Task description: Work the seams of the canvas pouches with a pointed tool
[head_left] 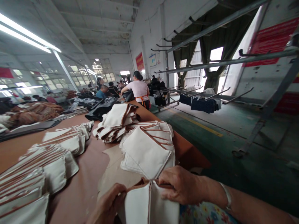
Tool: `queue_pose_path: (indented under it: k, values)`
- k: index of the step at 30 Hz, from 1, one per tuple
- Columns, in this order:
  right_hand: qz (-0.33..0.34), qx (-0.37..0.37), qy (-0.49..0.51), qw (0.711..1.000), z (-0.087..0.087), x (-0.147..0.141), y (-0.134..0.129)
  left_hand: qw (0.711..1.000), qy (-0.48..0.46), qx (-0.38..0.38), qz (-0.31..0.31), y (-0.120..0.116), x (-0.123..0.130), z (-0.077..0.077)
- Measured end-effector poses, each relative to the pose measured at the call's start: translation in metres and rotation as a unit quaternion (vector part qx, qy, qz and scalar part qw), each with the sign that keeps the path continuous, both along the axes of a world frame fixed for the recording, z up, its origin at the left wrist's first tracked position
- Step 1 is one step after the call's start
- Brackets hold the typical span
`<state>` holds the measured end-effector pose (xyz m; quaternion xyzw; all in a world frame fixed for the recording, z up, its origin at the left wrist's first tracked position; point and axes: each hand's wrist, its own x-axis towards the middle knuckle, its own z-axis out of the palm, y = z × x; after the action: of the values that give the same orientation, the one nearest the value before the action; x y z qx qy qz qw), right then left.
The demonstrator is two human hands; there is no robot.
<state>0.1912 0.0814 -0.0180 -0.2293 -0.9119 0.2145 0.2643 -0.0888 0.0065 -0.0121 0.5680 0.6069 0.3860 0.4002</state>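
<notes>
Gripping the brown-lined mouth of a white fabric pouch (137,207), both hands work at the near edge of the worktop (87,177). The left hand (113,199) pinches the pouch's upper left corner between thumb and fingers; the right hand (179,185) is closed on the upper right side, its fingers curled over the rim. A seam runs down the pouch's front between them, and its lower part passes out of view, so whether it rests on the worktop is hard to tell.

Just beyond the pouch, near the right edge, stands a stack of white pouches (144,152) with brown edging, the top one turned cornerwise. Behind it lies a second pile (118,115), its layers uneven. Along the left side, overlapping pouches (54,174) spread in a long row towards the near left corner. Dark material (100,109) lies farther off, towards the far end, where a person in a pale top (137,88) stands facing away. Right of the worktop, a metal rack (259,124) carries dark bags (203,105) on its lower hooks.
</notes>
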Motion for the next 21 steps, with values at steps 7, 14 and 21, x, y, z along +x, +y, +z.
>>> queue_pose_path:
  k: [7,14,21]
  values:
    - [0.076,0.011,0.033,0.996,-0.014,-0.01,-0.009,0.975,-0.087,-0.093,-0.185,0.004,0.028,0.016]
    - [0.051,-0.156,0.079,0.983,-0.015,0.002,-0.011,0.917,-0.256,-0.146,-0.269,0.01,0.042,-0.014]
    - [0.028,-0.144,-0.031,0.989,-0.013,0.01,-0.001,0.924,-0.258,-0.171,-0.226,0.013,0.048,-0.024]
